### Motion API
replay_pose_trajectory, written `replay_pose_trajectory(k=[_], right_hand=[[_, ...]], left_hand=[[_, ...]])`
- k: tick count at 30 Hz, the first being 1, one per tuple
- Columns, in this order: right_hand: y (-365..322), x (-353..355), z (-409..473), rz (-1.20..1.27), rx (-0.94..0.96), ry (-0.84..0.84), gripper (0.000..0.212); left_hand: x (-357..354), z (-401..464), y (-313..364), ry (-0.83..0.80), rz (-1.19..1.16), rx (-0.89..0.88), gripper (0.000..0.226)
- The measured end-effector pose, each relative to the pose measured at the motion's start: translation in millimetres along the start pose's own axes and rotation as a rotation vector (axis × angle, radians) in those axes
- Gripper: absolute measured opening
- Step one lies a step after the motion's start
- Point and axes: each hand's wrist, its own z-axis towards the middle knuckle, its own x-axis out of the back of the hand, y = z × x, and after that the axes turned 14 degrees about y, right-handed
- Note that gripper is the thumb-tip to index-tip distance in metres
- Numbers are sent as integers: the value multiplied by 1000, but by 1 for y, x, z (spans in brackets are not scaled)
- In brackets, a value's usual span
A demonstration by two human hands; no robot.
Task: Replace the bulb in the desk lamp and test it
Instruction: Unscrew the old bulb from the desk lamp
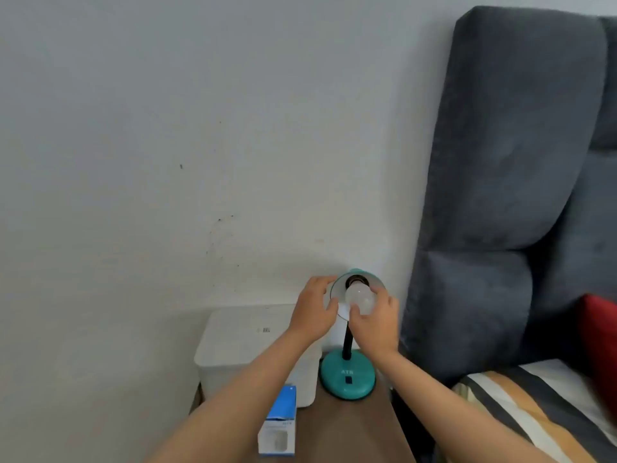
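A teal desk lamp stands on a brown bedside table (354,426), its round base (348,379) near the wall and its shade (359,275) tilted up toward me. A white frosted bulb (360,297) sits in the black socket inside the shade. My right hand (375,324) is closed around the bulb from below right. My left hand (314,312) grips the left rim of the shade. A blue and white bulb box (278,424) lies on the table's front left.
A white lidded bin (247,345) stands left of the lamp against the wall. A grey padded headboard (507,195) rises on the right, with a striped bedcover (534,412) and a red cushion (601,335) below it.
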Motion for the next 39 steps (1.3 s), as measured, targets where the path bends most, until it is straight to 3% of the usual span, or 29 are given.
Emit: replay_pose_trajectory(k=[8,15,23,28,31,33,39], right_hand=[[17,-28,13,116,-58,88,63],[24,-41,17,132,-98,126,52],[27,-42,20,3,13,83,47],[33,-39,15,-96,158,41,55],[31,-37,12,-94,111,58,61],[26,-37,8,4,-16,94,66],[18,-45,5,154,-255,181,62]], left_hand=[[-25,22,-22,35,-10,-11,39],[-33,25,-34,117,79,-66,40],[-31,29,-37,103,127,-106,38],[-30,30,-34,78,127,-112,35],[-28,31,-34,84,139,-102,34],[-28,30,-34,84,142,-108,34],[-30,27,-34,101,160,-114,35]])
